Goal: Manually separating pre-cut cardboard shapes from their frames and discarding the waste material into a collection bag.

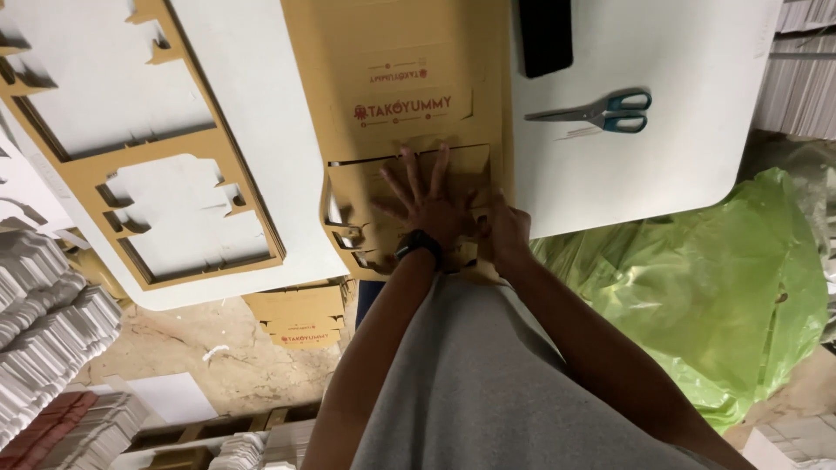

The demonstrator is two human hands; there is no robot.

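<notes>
A brown die-cut cardboard sheet (409, 87) with red print lies across the white table (679, 148), reaching to its near edge. My left hand (424, 198), with a dark watch on the wrist, presses flat on the sheet with its fingers spread. My right hand (503, 231) is curled at the sheet's near right corner, pinching the cardboard edge there. Part of the cut outline shows as slits just beyond my left fingertips.
Scissors with blue handles (601, 111) lie on the table to the right. A black flat object (545, 35) rests at the far edge. Punched-out cardboard frames (187, 187) are stacked at left. Green plastic sheeting (697, 287) lies on the floor at right, white stacks (43, 305) at left.
</notes>
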